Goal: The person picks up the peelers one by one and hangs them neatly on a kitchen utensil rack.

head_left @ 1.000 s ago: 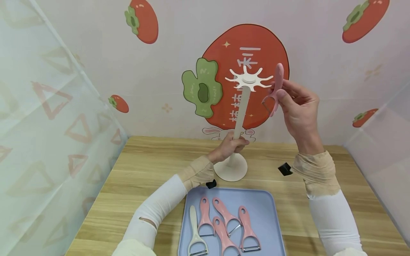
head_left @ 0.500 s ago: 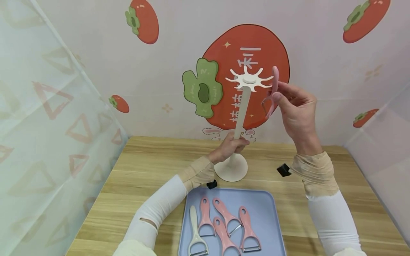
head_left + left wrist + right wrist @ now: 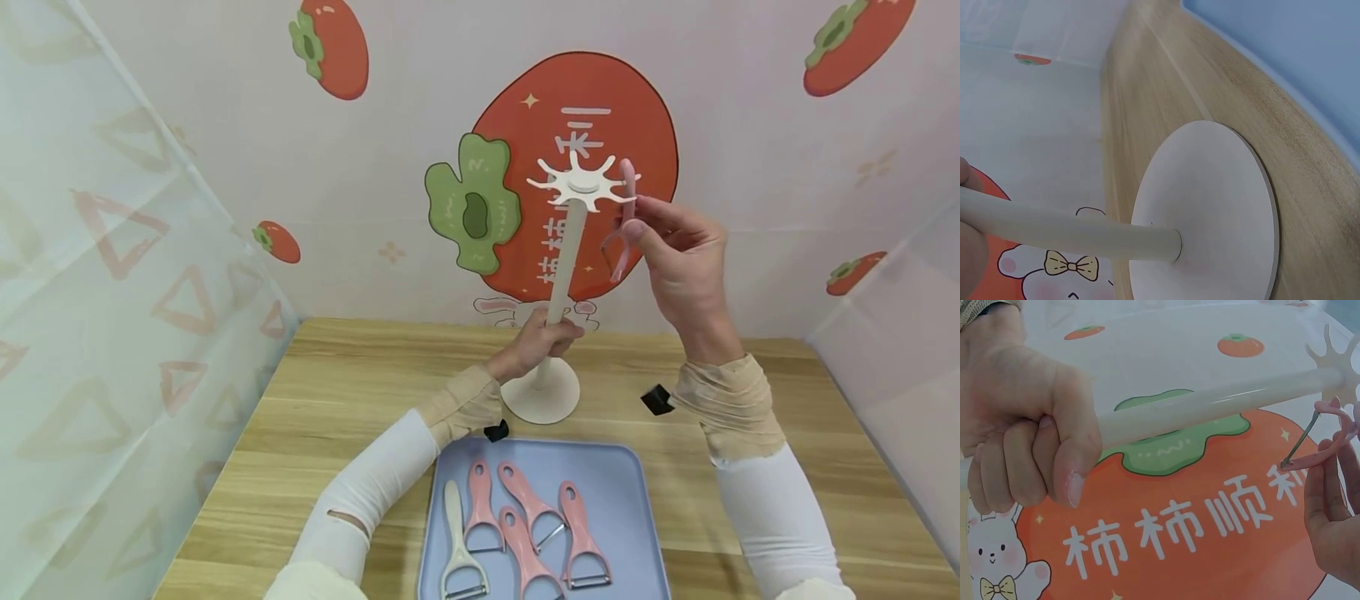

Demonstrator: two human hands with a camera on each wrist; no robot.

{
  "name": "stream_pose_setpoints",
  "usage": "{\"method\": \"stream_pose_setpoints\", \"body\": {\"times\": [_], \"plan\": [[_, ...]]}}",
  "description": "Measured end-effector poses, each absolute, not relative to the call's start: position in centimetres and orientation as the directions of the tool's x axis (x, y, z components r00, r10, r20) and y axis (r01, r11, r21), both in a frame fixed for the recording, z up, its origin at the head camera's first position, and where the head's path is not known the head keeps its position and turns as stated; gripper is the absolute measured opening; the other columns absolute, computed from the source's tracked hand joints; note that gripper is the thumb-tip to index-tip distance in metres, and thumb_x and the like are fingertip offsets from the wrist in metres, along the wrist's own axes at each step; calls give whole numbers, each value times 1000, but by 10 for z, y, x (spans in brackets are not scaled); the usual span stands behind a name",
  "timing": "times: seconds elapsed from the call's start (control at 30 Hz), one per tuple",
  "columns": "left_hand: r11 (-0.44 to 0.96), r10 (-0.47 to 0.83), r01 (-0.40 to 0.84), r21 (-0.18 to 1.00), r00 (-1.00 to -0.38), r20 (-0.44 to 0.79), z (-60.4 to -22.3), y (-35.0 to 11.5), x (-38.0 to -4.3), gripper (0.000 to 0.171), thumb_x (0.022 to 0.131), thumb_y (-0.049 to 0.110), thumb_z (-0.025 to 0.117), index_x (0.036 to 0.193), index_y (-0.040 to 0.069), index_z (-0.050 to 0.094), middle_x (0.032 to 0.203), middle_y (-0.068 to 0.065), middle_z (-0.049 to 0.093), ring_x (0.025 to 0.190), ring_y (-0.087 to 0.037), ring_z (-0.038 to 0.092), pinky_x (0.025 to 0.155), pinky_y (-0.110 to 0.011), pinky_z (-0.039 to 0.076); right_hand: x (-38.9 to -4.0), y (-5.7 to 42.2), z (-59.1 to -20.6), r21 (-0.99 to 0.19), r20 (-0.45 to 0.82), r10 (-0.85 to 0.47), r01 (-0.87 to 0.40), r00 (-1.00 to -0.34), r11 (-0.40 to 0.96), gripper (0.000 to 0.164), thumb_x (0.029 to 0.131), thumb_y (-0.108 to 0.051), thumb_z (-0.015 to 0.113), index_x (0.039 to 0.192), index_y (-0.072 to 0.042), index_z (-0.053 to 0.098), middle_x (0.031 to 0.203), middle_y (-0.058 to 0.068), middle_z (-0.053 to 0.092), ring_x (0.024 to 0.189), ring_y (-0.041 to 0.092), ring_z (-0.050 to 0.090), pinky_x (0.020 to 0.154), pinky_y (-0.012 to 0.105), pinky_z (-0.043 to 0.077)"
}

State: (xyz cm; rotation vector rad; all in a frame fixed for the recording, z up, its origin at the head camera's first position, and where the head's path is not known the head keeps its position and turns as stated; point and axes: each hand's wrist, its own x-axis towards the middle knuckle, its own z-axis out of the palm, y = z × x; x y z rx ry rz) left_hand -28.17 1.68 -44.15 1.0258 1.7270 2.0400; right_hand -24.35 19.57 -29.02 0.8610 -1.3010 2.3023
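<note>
A cream-white stand (image 3: pixel 567 258) with a ring of hooked prongs on top rises from a round base (image 3: pixel 1210 206). My left hand (image 3: pixel 534 343) grips its pole low down; in the right wrist view the left fingers (image 3: pixel 1025 456) are curled round it. My right hand (image 3: pixel 690 262) pinches a pink peeler (image 3: pixel 628 208) by its handle, blade end down. The handle's top overlaps a right-hand prong in the head view; whether the prong passes through its hole I cannot tell. The peeler's metal blade (image 3: pixel 1300 440) shows in the right wrist view.
A blue tray (image 3: pixel 615 479) sits at the front of the wooden table (image 3: pixel 337 400). It holds several pink peelers (image 3: pixel 585 533) and a white peeler (image 3: pixel 459 542). A printed wall (image 3: pixel 405 150) stands behind the stand. Black blocks (image 3: pixel 657 399) show by both wrists.
My right hand has moved left with the pink peeler, bringing its handle from beside the prongs to overlap one. The left hand and the stand stay where they were.
</note>
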Motion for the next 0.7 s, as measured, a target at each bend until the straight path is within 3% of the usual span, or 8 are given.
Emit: {"method": "stream_pose_setpoints", "body": {"times": [0.7], "plan": [[-245, 617, 195, 950, -724, 308, -441, 16, -282, 35, 95, 4, 54, 66, -3, 36, 49, 4, 31, 46, -13, 26, 47, -29, 21, -247, 189, -299, -652, 668, -16, -575, -744, -495, 32, 88, 19, 64, 119, 15, 71, 107, 24, 76, 94, 33, 75, 93, 35, 58]]}}
